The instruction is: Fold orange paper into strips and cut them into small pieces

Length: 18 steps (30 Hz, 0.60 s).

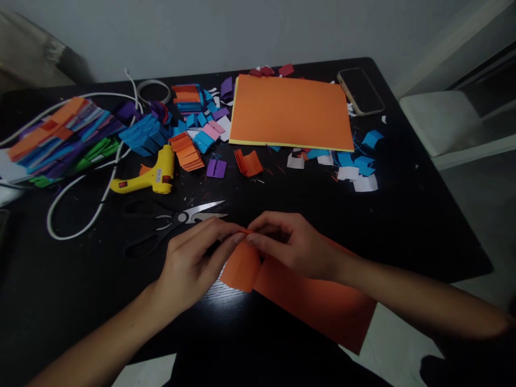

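Note:
Both my hands meet over the front of the black table, pinching the top edge of a small orange paper piece [243,267]. My left hand [197,252] grips it from the left between thumb and fingers. From the other side, my right hand [292,242] pinches the same edge, its fingertips close to the left ones. Beneath my right hand and forearm lies a larger orange sheet [318,303], reaching past the table's front edge. Open-bladed scissors [183,217] with black handles rest just beyond my left hand.
A yellow glue gun [161,172] lies at left beside a looped white cable [50,220]. A stack of orange sheets [292,113] is at the back, near a phone [360,91]. Folded colored paper pieces [66,140], a tape roll [153,91] and scraps [365,183] are scattered around.

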Motion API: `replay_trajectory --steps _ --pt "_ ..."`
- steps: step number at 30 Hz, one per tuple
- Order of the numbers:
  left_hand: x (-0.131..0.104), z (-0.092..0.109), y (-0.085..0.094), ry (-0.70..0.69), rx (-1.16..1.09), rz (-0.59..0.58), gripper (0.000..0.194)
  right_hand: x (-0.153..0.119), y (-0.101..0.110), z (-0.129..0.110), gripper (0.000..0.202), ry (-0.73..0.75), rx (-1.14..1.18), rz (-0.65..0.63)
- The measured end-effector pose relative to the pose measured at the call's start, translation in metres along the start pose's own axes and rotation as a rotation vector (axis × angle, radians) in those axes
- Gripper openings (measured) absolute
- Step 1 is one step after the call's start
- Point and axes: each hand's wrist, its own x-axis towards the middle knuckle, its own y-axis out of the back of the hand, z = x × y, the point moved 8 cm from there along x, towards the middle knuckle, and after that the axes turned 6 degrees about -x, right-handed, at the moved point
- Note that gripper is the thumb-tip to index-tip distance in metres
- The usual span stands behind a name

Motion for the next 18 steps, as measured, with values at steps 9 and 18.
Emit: replay_trajectory --steps 9,18 --pt "-0.007 -0.013 -0.002 0.141 -0.094 0.033 0.033 0.0 0.005 0.002 0.016 -0.003 -0.005 0.086" --pt "0.001 -0.01 -0.007 0.121 -0.065 -0.026 0.013 0.0 0.009 -0.003 0.025 0.14 -0.097 0.142"
